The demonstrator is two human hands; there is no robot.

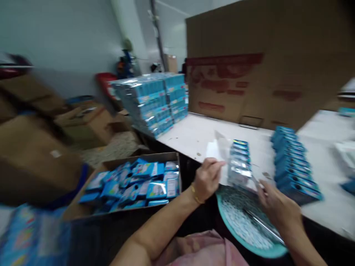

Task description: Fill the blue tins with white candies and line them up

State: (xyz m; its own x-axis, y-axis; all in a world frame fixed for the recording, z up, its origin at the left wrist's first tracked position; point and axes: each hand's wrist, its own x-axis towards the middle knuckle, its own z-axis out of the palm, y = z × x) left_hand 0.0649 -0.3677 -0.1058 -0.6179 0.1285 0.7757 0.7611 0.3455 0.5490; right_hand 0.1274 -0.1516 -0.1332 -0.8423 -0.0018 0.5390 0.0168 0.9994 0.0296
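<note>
A short row of small blue boxes (240,149) stands on the white tabletop, partly covered by shiny clear plastic film (240,171). My left hand (208,175), with a yellow band at the wrist, is closed in a pinch on a loose flap of the film left of the boxes. On the near right side, my right hand (279,203) has its fingers closed at the film's edge; motion blur softens the fingertips. Just below the boxes, a turquoise basin (235,238) holds many small whitish pieces and a metal rod-like tool (264,225).
A longer row of blue boxes (295,166) stands to the right. Wrapped blue boxes (149,103) are stacked at the table's far left. An open carton (179,170) of loose blue boxes sits left, below table height. A large cardboard sheet (230,40) rises behind the table (183,133).
</note>
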